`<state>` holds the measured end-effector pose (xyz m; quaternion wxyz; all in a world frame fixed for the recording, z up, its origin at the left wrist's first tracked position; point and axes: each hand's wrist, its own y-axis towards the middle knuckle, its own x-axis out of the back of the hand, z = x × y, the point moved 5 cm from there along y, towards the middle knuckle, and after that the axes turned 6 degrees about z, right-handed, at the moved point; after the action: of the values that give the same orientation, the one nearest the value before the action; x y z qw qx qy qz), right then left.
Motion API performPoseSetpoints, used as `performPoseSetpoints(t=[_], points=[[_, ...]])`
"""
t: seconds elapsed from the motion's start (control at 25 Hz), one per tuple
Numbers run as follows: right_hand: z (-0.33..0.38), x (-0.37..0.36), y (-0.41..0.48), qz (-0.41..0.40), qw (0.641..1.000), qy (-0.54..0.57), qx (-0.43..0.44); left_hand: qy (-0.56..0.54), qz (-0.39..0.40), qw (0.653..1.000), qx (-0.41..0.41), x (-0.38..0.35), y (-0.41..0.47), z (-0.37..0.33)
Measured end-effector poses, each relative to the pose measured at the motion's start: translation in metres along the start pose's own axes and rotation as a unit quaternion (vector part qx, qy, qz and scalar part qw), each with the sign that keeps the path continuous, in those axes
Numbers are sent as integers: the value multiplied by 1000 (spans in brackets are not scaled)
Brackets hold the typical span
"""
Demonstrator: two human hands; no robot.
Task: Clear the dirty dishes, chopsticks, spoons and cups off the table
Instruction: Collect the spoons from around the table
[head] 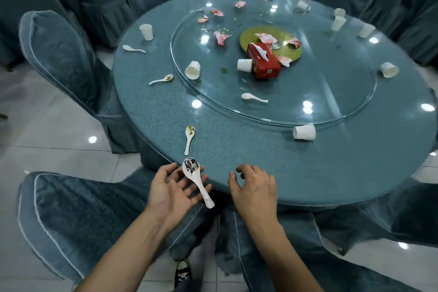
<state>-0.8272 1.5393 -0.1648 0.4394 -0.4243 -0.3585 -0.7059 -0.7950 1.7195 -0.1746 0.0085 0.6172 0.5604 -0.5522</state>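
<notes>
Spoons and white cups lie scattered over the round blue surface (260,163). One dirty spoon (198,181), its bowl smeared dark, lies across the straight fingers of the left hand (170,191), which is turned palm up and released, at the near rim in the lower middle of the frame. The right hand (254,188) is palm down just beside it, fingers loosely curled over the rim, grasping nothing.

A second spoon (189,138) with green scraps lies just above the left hand. Further up on the left are a third spoon (161,80) and a fourth spoon (133,49); a fifth spoon (254,97) lies on the glass turntable (308,102).

An upright cup (146,32) stands at upper left. A tipped cup (192,70) lies at the turntable's left rim, another cup (304,132) lies on its side at its near rim, and a far-right cup (389,69) is also tipped over. One more cup (244,64) lies against a red tissue box (264,61) in the middle. Crumpled pink napkins (221,37) are strewn over the turntable.
</notes>
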Motion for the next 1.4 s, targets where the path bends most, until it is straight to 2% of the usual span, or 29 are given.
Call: performPoseSetpoints(t=[0.16, 0.56, 1.0, 1.4], points=[[27, -11, 11, -2, 1000, -10, -13, 2, 9, 1000, 7, 9, 2, -30], [77, -49, 53, 80, 997, -17, -6, -9, 1, 1000, -8, 25, 19, -88], [78, -129, 147, 203, 979, -19, 10, -50, -42, 998, -11, 20, 87, -116], [84, -199, 183, 252, 967, -39, -5, -77, -77, 994, -1, 38, 134, -127]])
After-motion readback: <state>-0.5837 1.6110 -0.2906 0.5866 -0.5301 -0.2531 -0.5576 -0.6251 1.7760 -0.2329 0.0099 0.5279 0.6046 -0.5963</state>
